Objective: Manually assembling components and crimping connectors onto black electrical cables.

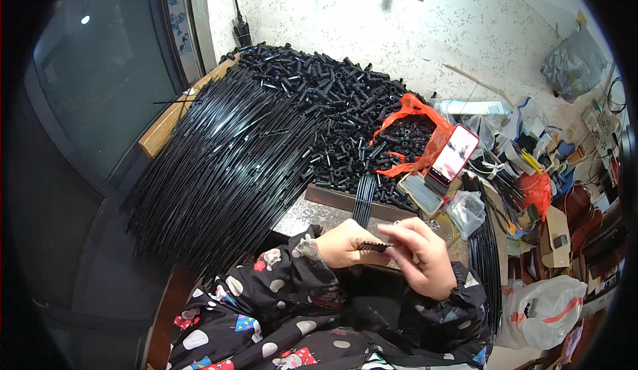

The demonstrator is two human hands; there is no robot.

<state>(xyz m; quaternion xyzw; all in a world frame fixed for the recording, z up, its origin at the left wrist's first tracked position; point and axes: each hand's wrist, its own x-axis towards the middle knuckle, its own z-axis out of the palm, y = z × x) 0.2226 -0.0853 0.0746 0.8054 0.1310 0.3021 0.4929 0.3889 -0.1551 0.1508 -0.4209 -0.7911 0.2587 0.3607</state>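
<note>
My left hand [347, 242] is closed around a small bundle of thin black rods [363, 200]. The rods run away from me over the edge of the bench, and their near ends stick out past my fist as a short row. Right beside those ends is my right hand [424, 256], its fingers bent and its thumb drawn in towards them. Whatever its fingertips pinch is too small to make out. Beyond the hands lies a large heap of short black tubular pieces [332, 81].
Many long black rods [219, 164] lie at the left beside a wooden board [163, 127]. A red plastic bag [438, 131] holds small black parts. A lit phone [454, 154] leans by a shallow box [420, 194]. More rods [488, 264] and a white bag [545, 313] are at right.
</note>
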